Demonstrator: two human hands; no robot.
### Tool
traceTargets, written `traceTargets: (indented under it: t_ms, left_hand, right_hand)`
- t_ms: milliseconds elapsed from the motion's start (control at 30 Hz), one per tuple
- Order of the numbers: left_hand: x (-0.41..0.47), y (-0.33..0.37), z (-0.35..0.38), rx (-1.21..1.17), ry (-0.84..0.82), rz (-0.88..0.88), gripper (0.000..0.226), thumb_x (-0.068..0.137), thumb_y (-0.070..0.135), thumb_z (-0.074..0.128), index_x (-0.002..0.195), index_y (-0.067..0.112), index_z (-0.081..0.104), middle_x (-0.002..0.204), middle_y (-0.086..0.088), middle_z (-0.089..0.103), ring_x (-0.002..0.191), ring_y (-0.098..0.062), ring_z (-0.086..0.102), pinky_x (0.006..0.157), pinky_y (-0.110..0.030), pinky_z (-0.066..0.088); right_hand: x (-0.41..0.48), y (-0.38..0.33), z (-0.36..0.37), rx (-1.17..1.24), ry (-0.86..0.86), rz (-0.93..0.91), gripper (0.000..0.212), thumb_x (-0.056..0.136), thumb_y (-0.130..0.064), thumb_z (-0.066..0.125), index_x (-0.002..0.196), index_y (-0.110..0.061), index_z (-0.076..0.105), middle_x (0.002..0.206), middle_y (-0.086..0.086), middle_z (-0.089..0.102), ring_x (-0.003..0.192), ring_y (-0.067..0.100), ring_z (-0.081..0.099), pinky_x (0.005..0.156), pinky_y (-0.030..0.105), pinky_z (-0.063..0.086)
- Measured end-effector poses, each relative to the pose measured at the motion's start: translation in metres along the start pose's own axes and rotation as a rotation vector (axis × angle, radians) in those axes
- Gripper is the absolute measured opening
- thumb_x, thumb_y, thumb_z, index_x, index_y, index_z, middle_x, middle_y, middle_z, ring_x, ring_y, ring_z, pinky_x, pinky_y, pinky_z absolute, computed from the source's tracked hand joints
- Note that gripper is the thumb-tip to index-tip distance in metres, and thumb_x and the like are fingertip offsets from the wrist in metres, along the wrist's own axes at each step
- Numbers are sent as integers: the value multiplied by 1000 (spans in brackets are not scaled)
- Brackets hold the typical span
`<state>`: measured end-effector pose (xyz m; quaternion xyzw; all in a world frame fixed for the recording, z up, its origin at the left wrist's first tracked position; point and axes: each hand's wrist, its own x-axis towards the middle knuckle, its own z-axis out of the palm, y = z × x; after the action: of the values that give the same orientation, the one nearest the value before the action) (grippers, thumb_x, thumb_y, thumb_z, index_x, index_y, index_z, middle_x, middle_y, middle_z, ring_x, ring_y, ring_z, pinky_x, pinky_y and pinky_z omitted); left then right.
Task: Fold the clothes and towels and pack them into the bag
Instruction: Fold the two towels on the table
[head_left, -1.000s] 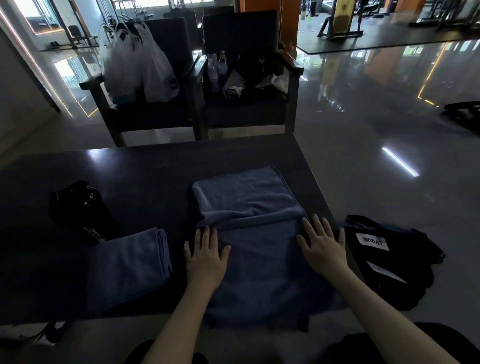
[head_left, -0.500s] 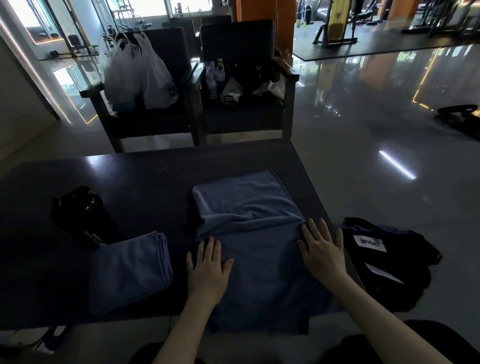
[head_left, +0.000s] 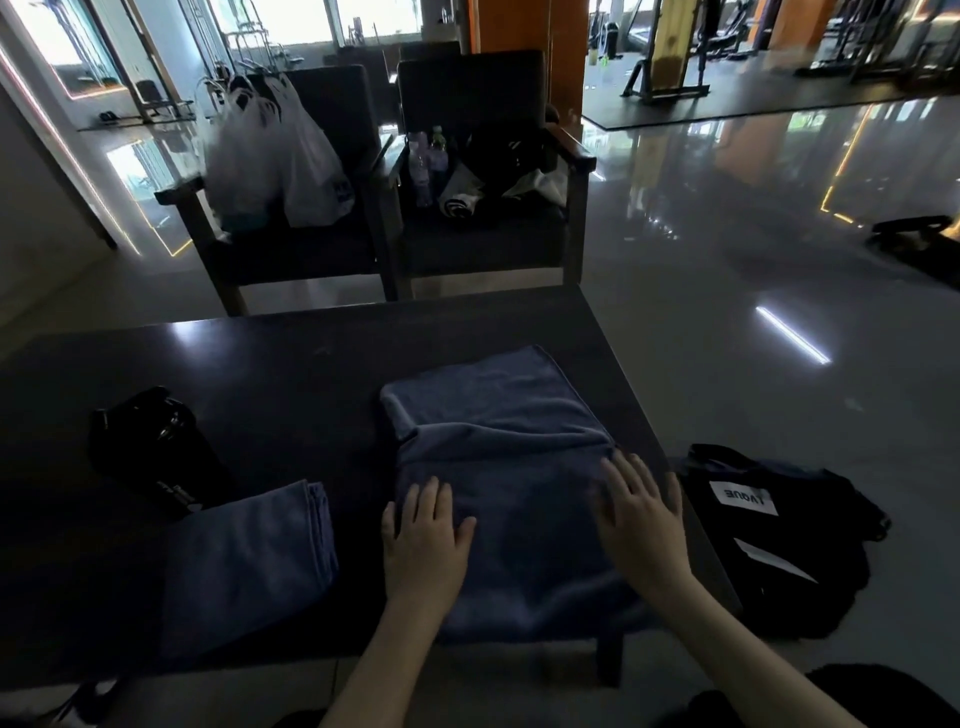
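A blue towel (head_left: 498, 467) lay partly folded on the dark table (head_left: 291, 374), its near edge hanging over the table's front. The left hand (head_left: 423, 540) and right hand (head_left: 641, 519) pressed flat on it, set apart from each other, fingers straight and gripping nothing; the right one was blurred at the tips. A second folded towel (head_left: 249, 561) sat to the left, its near end lost in shadow. Behind it a black container (head_left: 150, 447) was too dark to identify. The black bag (head_left: 821, 530) with a white label slumped on the floor right of the table, its opening hard to make out
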<state>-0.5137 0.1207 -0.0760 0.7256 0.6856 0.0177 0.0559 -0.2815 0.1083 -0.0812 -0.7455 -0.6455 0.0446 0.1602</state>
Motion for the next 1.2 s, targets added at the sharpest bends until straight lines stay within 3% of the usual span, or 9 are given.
traceTargets:
  t_ms: [133,200,333,567,667,733,833,1033,1200]
  left_hand:
    - [-7,-5,11,-49,-64,16,64,99,52,21,153,22,6,161,4,-3,148,-15,-5,118,-44,0]
    - [-1,-7,9,-53,-83,23,64,99,52,21,153,21,5,161,2,-4,148,-16,-6,118,-44,0]
    - [3,-9,-3,-109,-100,23,60,101,48,23,152,20,13,161,2,1,148,-17,-3,118,-43,1]
    - [-24,-41,0,-119,-126,2,56,102,44,25,152,22,13,160,8,1,147,-17,1,118,-41,5]
    - [-29,-39,-1,-179,-8,-59,51,101,41,32,146,17,29,155,-3,21,141,-21,20,112,-36,24]
    - [-34,-37,-5,-172,108,-96,40,100,36,38,132,15,46,137,-6,43,125,-22,39,97,-31,38]
    - [-42,-36,-7,-140,120,-81,35,99,36,39,128,17,49,125,-2,48,115,-19,44,89,-30,40]
    - [-51,-41,-5,-244,30,-53,45,100,31,39,142,15,36,138,-1,38,128,-19,35,100,-31,38]
    - [-70,-40,-11,-336,61,-137,28,97,36,45,114,13,48,123,-3,45,114,-19,43,90,-30,41]
  right_hand:
    - [-15,7,7,-102,-210,-35,64,95,-55,11,151,-24,11,159,-7,2,147,12,-2,117,43,-5]
    - [-9,8,8,-114,-207,-33,76,86,-60,-2,152,-24,7,159,-7,0,146,12,-4,117,43,-6]
    - [0,8,9,-120,-230,-32,65,95,-54,11,152,-23,5,160,-7,-1,146,12,-5,117,43,-5]
    - [-2,8,9,-120,-213,-22,76,84,-57,0,152,-24,7,160,-7,1,147,12,-3,116,44,-5]
    - [-5,7,5,-164,-211,-17,64,95,-52,10,152,-22,9,160,-5,2,147,15,-1,116,48,-5]
    - [-8,4,4,-173,-138,-30,62,97,-49,14,150,-17,21,159,1,12,147,20,9,115,52,-1]
    - [-19,2,5,-105,-34,-72,65,90,-51,18,140,-16,43,151,5,35,140,23,31,114,54,11]
    - [-34,9,7,-140,-170,-79,90,72,-61,-9,147,-26,27,157,-6,18,146,14,12,116,49,4]
    - [-49,0,-5,-155,-168,-115,70,89,-64,17,142,-23,39,155,0,26,143,18,21,115,50,6]
